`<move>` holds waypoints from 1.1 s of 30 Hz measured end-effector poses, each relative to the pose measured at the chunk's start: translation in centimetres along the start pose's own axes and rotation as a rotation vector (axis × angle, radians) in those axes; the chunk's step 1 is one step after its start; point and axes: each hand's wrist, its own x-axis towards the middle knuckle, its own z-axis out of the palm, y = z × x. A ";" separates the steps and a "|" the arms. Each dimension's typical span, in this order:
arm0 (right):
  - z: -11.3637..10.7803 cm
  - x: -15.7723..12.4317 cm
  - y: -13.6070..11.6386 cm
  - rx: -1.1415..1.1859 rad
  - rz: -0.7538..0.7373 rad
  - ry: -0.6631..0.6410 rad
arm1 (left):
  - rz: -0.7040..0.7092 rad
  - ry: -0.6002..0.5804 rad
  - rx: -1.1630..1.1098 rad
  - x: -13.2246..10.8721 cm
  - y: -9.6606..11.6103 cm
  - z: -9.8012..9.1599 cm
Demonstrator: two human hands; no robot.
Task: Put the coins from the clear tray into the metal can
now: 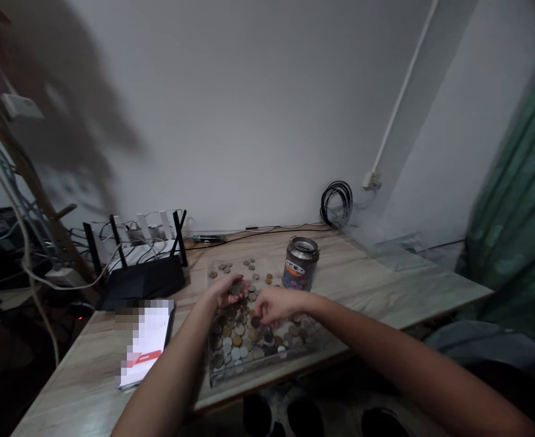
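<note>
Many silver and brass-coloured coins (243, 351) lie spread in a shallow clear plastic tray (267, 364) at the table's front. Over the tray's left side my left hand (232, 292) is turned partly palm up, its fingers curled around a few dark coins (236, 289). To its right, my right hand (272, 306) reaches down among the coins. Its fingertips are pinched at a dark coin (255, 321), slightly blurred. Just behind my right hand stands a grey metal tin (300, 264) with a printed label and a round lid, upright.
A phone (147, 343) with a lit screen lies left of my left forearm. Beyond it sit a black router (142, 282) with upright antennas and tangled cables. A coil of black cable (337, 203) leans on the wall. The table's front edge runs below the tray.
</note>
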 end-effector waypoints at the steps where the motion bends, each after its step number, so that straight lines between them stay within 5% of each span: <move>1: -0.8 0.6 -0.2 0.048 -0.028 0.081 | -0.029 -0.026 0.043 -0.1 0.0 0.1; 7: -3.5 4.5 -0.9 0.028 -0.136 0.410 | -0.103 -0.143 0.075 -1.0 0.4 0.6; 12: -3.0 6.7 -0.2 -0.004 -0.215 0.497 | -0.054 -0.039 0.002 0.0 0.5 0.4; 18: -3.6 6.5 1.1 0.111 -0.298 0.469 | 0.008 -0.100 -0.039 0.2 0.2 0.6; 23: -4.1 4.7 1.1 -0.129 -0.330 0.699 | 0.048 -0.116 -0.033 -0.5 0.3 0.9; 26: -5.2 2.2 1.0 -0.138 -0.323 0.999 | 0.071 -0.122 0.004 -0.5 0.2 0.9; 30: -8.1 -3.0 2.1 -0.223 -0.071 1.389 | 0.068 -0.106 0.010 -0.3 0.1 0.8; 33: -9.9 -6.1 3.6 -0.336 0.157 1.396 | 0.060 -0.056 0.005 0.0 0.1 0.8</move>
